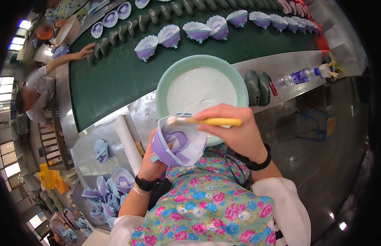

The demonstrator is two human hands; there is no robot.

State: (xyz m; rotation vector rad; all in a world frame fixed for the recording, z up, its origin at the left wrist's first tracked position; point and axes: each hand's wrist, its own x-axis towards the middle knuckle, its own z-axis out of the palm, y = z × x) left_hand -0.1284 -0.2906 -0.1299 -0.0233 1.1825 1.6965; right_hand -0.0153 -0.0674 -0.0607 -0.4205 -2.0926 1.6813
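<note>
My left hand (pixel 150 165) is closed around a purple and light-blue shoe upper (pixel 162 151), its open side turned up toward me. A brush (pixel 219 121) with a yellow handle is gripped in the fingers of my right hand (pixel 236 128). Its whitish tip is at the upper's far rim, and a thin white strand trails there. Just beyond both hands stands a pale-green basin (pixel 161 92) of thick white liquid (pixel 200 90). The upper and my right hand overlap the basin's near edge from this view.
A green belt (pixel 116 82) carries rows of purple uppers (pixel 170 37) and dark-green shoe lasts (pixel 133 28). A co-worker's hand (pixel 87 50) touches the lasts at left. Two lasts (pixel 263 88), a red-handled tool (pixel 273 87) and a bottle (pixel 299 76) lie right. More uppers (pixel 104 197) are piled lower left.
</note>
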